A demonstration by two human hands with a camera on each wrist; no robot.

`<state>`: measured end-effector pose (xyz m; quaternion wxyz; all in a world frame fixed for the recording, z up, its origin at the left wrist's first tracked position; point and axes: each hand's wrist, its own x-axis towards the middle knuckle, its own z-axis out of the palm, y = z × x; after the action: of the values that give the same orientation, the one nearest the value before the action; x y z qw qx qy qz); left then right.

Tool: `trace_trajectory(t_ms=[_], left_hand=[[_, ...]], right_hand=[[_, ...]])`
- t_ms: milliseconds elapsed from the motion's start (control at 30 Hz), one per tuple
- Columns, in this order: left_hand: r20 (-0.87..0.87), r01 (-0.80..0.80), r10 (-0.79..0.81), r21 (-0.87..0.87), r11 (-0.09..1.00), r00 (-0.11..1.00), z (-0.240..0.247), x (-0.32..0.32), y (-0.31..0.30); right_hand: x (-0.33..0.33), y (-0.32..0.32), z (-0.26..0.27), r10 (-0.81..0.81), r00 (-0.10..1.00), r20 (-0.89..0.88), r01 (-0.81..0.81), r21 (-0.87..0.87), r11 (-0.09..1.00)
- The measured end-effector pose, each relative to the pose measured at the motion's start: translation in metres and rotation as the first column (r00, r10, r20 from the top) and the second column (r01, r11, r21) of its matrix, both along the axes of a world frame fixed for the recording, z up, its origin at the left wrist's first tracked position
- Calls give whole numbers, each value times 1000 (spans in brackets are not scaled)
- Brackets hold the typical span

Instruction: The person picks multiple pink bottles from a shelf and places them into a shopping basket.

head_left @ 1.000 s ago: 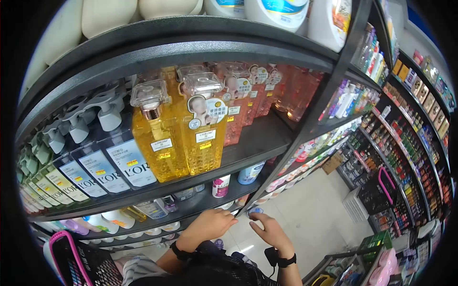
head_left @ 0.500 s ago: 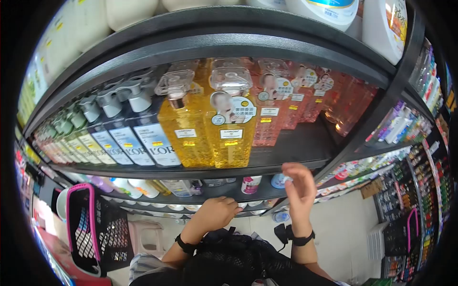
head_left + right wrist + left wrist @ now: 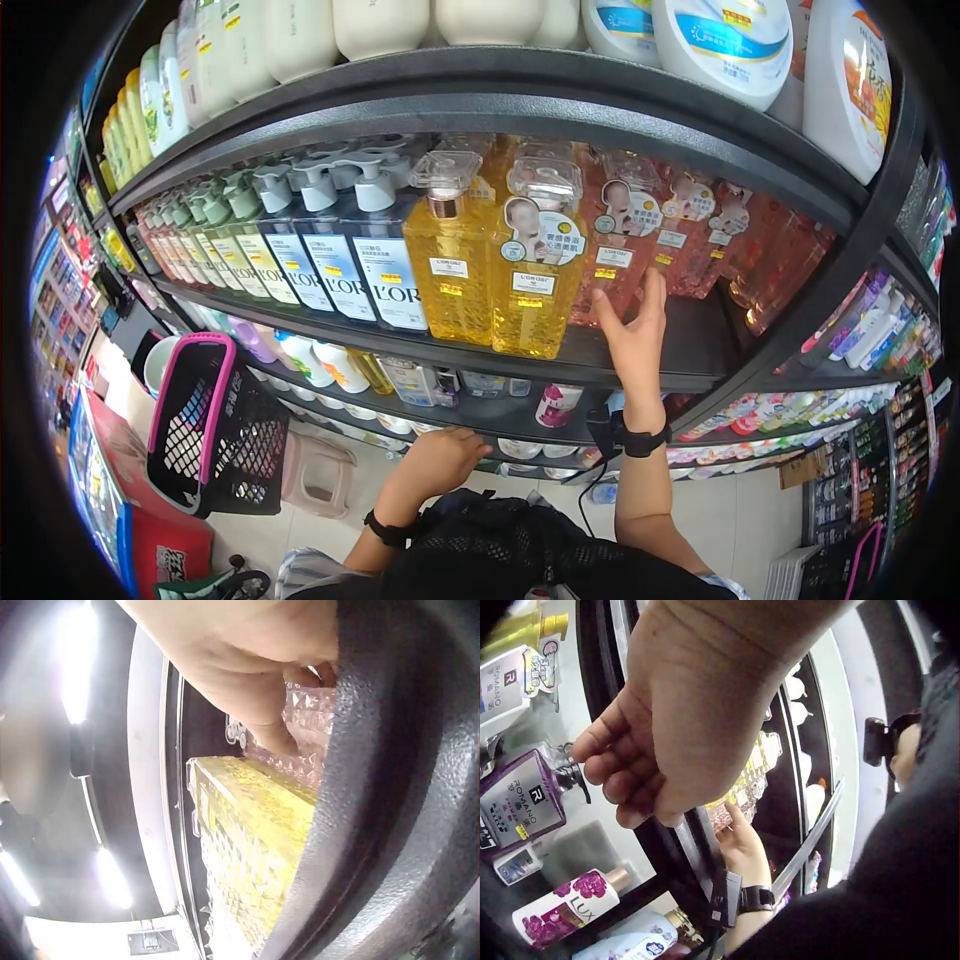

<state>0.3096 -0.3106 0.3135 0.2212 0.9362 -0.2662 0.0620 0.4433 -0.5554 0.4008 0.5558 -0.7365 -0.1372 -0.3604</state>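
Observation:
My right hand reaches onto the middle shelf, thumb and fingers spread at the lower part of a pink bottle with a clear square cap. In the right wrist view the thumb of this hand lies against the pink textured bottle; its other fingertips are partly hidden. Two yellow bottles stand immediately left of the pink one. Low in front of the shelves hangs my left hand, fingers loosely curled and holding nothing, also seen in the left wrist view as a hand.
Blue-labelled pump bottles line the shelf at left. White bottles stand above, and a LUX bottle below. The dark shelf edge runs across. A pink-rimmed basket and a pale stool stand at lower left.
My right hand has risen from below the shelf to the pink bottle. My left hand stays low with curled fingers. The head view has turned left, bringing basket and stool into sight.

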Motion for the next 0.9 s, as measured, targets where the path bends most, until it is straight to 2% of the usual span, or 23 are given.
trace_trajectory(t_ms=[67,133,200,233,267,333,400,467,500,533,567,600,667,700,733,800,833,900], left_hand=[[33,7,-7,4,1000,999,-4,-2,0],[36,14,-14,16,1000,999,0,-5,-2],[41,27,-28,29,999,999,5,-6,-4],[34,31,-31,21,999,999,7,-7,-5],[27,35,-35,12,999,999,8,-8,-6],[-8,19,-19,-11,1000,1000,7,-11,-6],[-39,0,-2,-33,999,999,9,-14,-6],[-132,-4,-21,-181,983,991,17,-18,-7],[-129,-7,-17,-185,983,991,18,-18,-7],[-133,-11,-26,-273,962,991,18,-20,-6],[-137,-18,-33,-359,933,990,18,-21,-6],[-140,-28,-24,-363,931,990,24,-25,-10],[-161,-49,-71,-640,767,984,39,-34,-18],[-149,-9,-118,-655,755,982,36,-34,-16],[-158,-29,-101,-658,753,982,31,-39,-19],[-219,-149,-37,-768,623,975,19,-51,-24],[-217,-151,-20,-740,656,976,19,-54,-23],[-354,-298,19,-755,584,935,14,-67,-21]], right_hand=[[-4,2,2,-203,977,64,211,-197,957],[-4,-1,6,-192,980,52,198,-174,965],[-10,-5,12,-72,997,-30,70,-68,995],[-5,-9,1,-143,989,46,147,-124,981],[-12,-8,3,-143,989,45,148,-123,981],[-33,-4,9,-8,996,-86,19,127,992],[-47,-8,3,44,994,-102,-26,171,985],[-69,-10,-3,109,994,-18,-99,296,950],[-77,-13,-9,175,985,-6,-164,316,935],[-92,-11,-12,181,983,-20,-164,341,926],[-103,-11,-17,271,963,-5,-250,371,894],[-112,-10,-23,360,933,11,-334,401,853],[-123,-7,-49,575,818,2,-513,455,728],[-131,1,-52,674,739,-19,-561,538,630],[-136,9,-58,705,707,-43,-593,507,626],[-149,20,-82,700,678,-225,-583,414,699],[-153,25,-86,717,655,-237,-596,420,684],[-163,33,-92,755,569,-326,-606,455,653]])
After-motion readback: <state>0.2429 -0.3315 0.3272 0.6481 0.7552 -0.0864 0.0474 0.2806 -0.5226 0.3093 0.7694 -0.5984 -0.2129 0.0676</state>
